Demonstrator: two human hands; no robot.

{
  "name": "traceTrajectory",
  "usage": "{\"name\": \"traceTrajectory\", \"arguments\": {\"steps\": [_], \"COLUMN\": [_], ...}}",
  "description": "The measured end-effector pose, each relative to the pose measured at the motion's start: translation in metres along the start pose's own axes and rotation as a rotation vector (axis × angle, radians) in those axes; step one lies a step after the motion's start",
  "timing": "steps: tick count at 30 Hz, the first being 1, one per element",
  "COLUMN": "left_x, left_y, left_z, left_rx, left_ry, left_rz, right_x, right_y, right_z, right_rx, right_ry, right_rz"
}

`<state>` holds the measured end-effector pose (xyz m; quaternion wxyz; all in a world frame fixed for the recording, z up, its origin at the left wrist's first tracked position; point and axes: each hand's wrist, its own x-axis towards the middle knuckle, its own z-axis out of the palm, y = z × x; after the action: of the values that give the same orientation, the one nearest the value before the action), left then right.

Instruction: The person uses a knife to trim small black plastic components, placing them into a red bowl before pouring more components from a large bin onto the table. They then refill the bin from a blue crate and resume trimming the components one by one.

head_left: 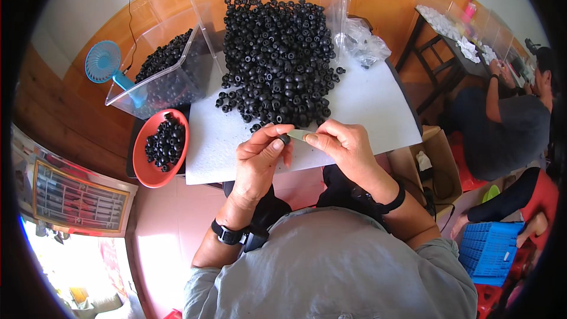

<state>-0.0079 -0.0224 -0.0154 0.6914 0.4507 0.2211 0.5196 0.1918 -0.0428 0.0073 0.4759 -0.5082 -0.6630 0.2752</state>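
My left hand (pixel 255 162) pinches a small round black part (pixel 284 139) between thumb and fingers at the table's near edge. In my right hand (pixel 348 145) is a flat, pale greenish strip, like a small blade (pixel 298 134), its tip at the black part. Whether the strip's edge touches the part is too small to tell. Just beyond both hands, a large heap of similar black hollow balls (pixel 274 53) spreads over the white tabletop (pixel 378 106). A red oval bowl (pixel 142 165) with more black balls stands left of my left hand.
A clear bin (pixel 127 97) of black parts stands at the back left, with a blue fan (pixel 103 62) clipped on. Crumpled clear plastic bags (pixel 363 44) lie at the back right. A cardboard box (pixel 443 156), a blue crate (pixel 487 251) and seated people (pixel 496 130) are to the right.
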Motion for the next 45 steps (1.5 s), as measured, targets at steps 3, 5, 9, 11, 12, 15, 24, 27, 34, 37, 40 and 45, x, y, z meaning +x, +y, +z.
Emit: {"name": "traceTrajectory", "arguments": {"steps": [3, 5, 9, 11, 12, 15, 24, 27, 34, 37, 40, 45], "left_x": [0.000, 0.000, 0.000, 0.000, 0.000, -0.001, -0.002, -0.002, -0.003, -0.006, -0.016, -0.034], "left_y": [0.000, -0.001, -0.002, -0.001, -0.001, -0.001, 0.000, 0.000, 0.006, 0.015, 0.040, 0.107], "left_z": [0.001, 0.000, -0.001, 0.000, 0.001, 0.001, 0.003, 0.004, 0.004, 0.003, -0.006, -0.059], "left_rx": [0.048, 0.052, 0.084, 0.091, 0.097, 0.103, 0.128, 0.138, 0.133, 0.167, 0.402, 1.097], "left_ry": [-0.033, -0.030, -0.043, -0.048, -0.055, -0.046, -0.009, 0.001, -0.023, 0.019, 0.178, 0.620], "left_rz": [0.043, 0.037, 0.064, 0.067, 0.073, 0.069, 0.064, 0.054, 0.044, 0.028, 0.249, 0.446], "right_x": [-0.001, 0.000, 0.000, -0.001, -0.001, -0.001, 0.002, 0.002, 0.002, 0.001, -0.004, -0.009], "right_y": [-0.001, 0.000, -0.002, -0.003, -0.001, 0.000, -0.002, -0.001, 0.001, -0.001, 0.003, 0.005], "right_z": [0.001, 0.001, 0.001, 0.001, 0.003, 0.005, -0.002, -0.002, 0.003, 0.000, -0.007, -0.017], "right_rx": [-0.049, -0.068, -0.110, -0.133, -0.141, -0.178, -0.232, -0.251, -0.254, -0.143, -0.027, 0.046], "right_ry": [0.024, 0.036, 0.009, -0.019, 0.018, 0.057, -0.013, -0.013, -0.008, -0.037, -0.003, 0.069], "right_rz": [-0.023, -0.033, -0.040, -0.032, -0.065, -0.120, -0.143, -0.167, -0.306, -0.198, -0.138, -0.112]}}
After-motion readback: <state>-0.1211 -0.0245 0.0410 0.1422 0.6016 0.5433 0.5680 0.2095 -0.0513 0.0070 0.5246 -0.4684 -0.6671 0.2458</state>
